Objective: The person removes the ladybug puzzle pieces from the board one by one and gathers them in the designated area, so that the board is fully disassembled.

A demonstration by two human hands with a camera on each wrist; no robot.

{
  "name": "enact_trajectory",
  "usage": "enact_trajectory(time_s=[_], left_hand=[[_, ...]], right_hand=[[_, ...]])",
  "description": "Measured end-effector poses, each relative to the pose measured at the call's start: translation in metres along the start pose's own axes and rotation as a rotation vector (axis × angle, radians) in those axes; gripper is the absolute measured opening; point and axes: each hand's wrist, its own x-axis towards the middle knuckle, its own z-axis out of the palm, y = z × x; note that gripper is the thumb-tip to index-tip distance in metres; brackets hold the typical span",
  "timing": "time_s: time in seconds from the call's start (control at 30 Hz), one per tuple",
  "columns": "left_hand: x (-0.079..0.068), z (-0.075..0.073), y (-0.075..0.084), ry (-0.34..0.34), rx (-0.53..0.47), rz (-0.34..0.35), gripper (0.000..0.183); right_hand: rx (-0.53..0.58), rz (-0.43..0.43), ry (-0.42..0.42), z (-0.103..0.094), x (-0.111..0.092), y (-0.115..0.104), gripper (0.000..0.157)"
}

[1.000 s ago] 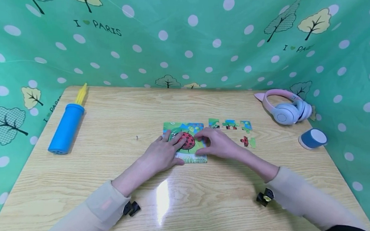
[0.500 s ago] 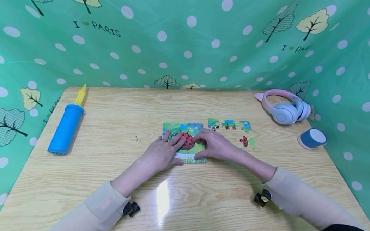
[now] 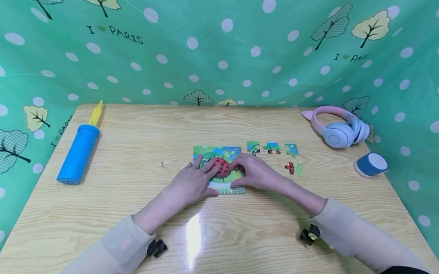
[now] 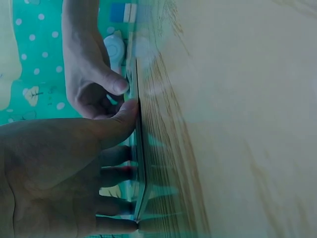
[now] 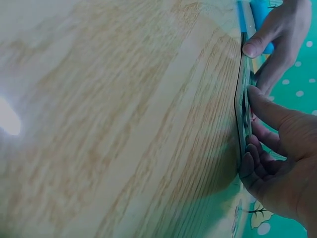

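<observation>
A ladybug jigsaw puzzle (image 3: 224, 187) lies flat on the table in the head view. Across its left part rests my left hand (image 3: 192, 182), fingers spread and thumb at the near edge. At the puzzle's right side my right hand (image 3: 258, 171) has thumb and forefinger bent down round a piece at the board's surface; the hand hides most of that piece. In the right wrist view, the right thumb (image 5: 267, 106) touches the thin board, with the other fingers curled beside it. The left wrist view shows the left thumb (image 4: 126, 114) on the board's edge.
Several loose puzzle pieces (image 3: 273, 147) lie right of the puzzle, one with a red figure (image 3: 290, 168) nearer. Pink and white headphones (image 3: 338, 134) and a blue cup-shaped object (image 3: 371, 164) stand at the right. A blue pump (image 3: 80, 154) with a yellow nozzle lies at the left.
My right hand has shifted slightly left and its thumb and forefinger have come lower and closer together on the puzzle. The left hand stays in place.
</observation>
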Motion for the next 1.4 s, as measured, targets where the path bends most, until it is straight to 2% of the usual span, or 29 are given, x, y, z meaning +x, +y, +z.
enact_trajectory(time_s=[0.57,0.9,1.1,1.23,1.4], left_hand=[[0.0009,-0.0003,0.0019,-0.014,0.026,-0.003,0.083],[-0.0010,-0.0002,0.0012,-0.010,0.005,0.000,0.082],[-0.0004,-0.0009,-0.0025,-0.028,-0.022,-0.003,0.070],[0.0011,-0.0015,-0.0026,-0.007,-0.013,0.001,0.062],[0.0037,-0.0002,-0.0013,0.039,-0.018,-0.013,0.061]], right_hand=[[0.058,0.070,-0.040,-0.0035,0.0040,-0.0051,0.042],[0.078,0.060,-0.038,-0.0012,0.0041,-0.0023,0.039],[0.088,0.057,-0.036,-0.0010,0.0044,-0.0020,0.037],[0.090,0.074,-0.041,-0.0020,0.0042,-0.0024,0.035],[0.080,0.083,-0.044,-0.0027,0.0046,-0.0021,0.035]])
